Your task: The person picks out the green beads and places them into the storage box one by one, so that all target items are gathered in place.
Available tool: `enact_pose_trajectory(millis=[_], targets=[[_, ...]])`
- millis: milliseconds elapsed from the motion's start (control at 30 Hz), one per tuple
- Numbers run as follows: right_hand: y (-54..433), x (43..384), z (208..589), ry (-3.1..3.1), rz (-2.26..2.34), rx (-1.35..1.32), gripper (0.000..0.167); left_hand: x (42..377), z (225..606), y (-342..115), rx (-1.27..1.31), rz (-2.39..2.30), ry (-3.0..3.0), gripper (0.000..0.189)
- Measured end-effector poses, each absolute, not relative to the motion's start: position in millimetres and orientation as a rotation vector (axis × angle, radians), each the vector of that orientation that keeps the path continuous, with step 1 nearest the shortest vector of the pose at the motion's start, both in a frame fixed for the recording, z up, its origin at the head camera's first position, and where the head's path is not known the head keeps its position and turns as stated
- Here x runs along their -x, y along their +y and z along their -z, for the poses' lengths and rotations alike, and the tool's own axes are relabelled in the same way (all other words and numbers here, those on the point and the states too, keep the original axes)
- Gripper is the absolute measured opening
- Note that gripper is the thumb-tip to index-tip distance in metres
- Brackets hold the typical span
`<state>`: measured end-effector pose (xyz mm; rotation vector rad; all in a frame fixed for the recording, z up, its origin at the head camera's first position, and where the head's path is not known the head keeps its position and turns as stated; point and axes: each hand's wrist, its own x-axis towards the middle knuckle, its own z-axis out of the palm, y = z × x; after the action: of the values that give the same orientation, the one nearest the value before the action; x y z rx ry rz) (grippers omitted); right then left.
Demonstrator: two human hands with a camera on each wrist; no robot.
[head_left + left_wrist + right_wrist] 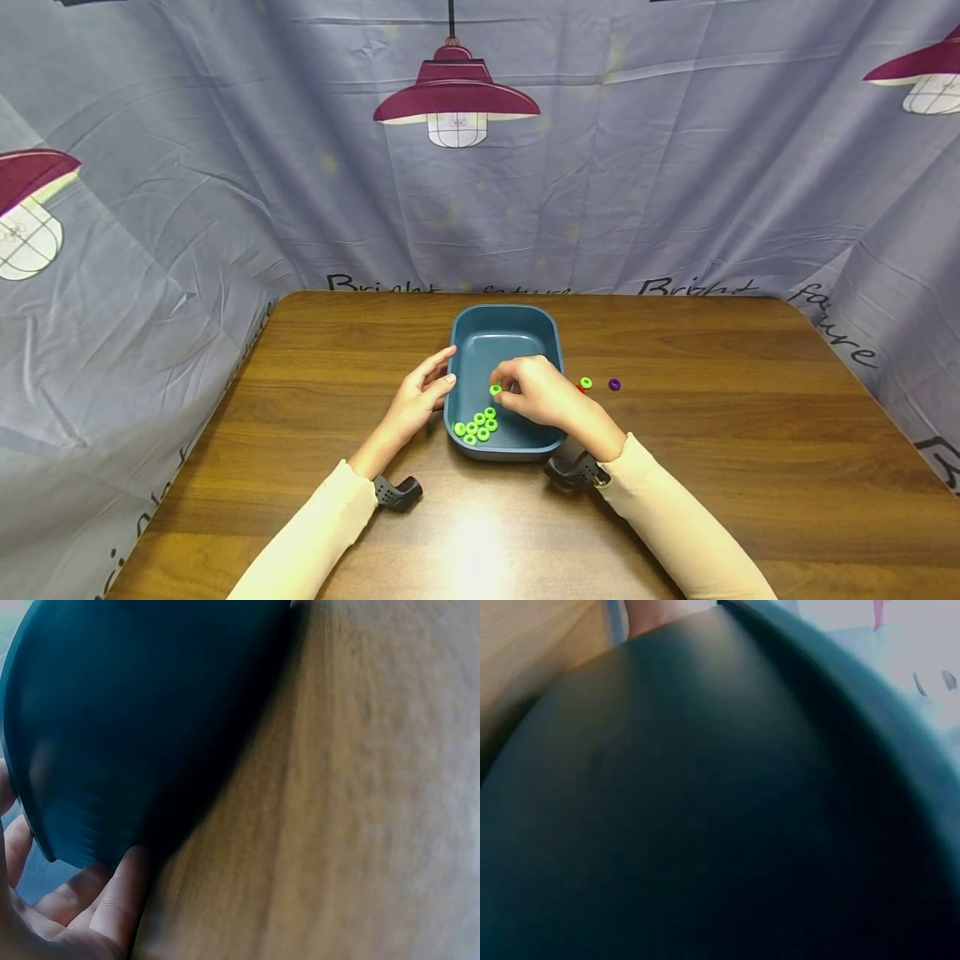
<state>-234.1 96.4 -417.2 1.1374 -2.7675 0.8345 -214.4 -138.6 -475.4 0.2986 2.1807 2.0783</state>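
Observation:
A blue-grey rectangular bin stands on the table, with several small bright-green rings gathered in its near left corner. Over the bin, my right hand pinches one green ring between thumb and forefinger. My left hand is at the bin's left side, fingers loosely extended. In the left wrist view its fingers touch the bin's outer wall. The right wrist view is mostly filled by the bin wall, hiding the right fingers.
Right of the bin on the wooden table lie a green ring, a purple ring and a partly hidden red piece. A printed curtain hangs behind the table's far edge.

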Motion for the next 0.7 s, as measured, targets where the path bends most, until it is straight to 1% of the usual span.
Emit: enact_pose_trajectory(millis=[233,700], targets=[[87.7,233.1,423.0,-2.85,-0.803,-1.162,0.012,214.9,475.4,-138.9,-0.302,-2.077,2.175,0.053],[86.9,233.5,429.2,-2.889,-0.721,-1.153,0.009,214.9,476.9,-139.1,-0.282,-2.073,2.185,0.052]])
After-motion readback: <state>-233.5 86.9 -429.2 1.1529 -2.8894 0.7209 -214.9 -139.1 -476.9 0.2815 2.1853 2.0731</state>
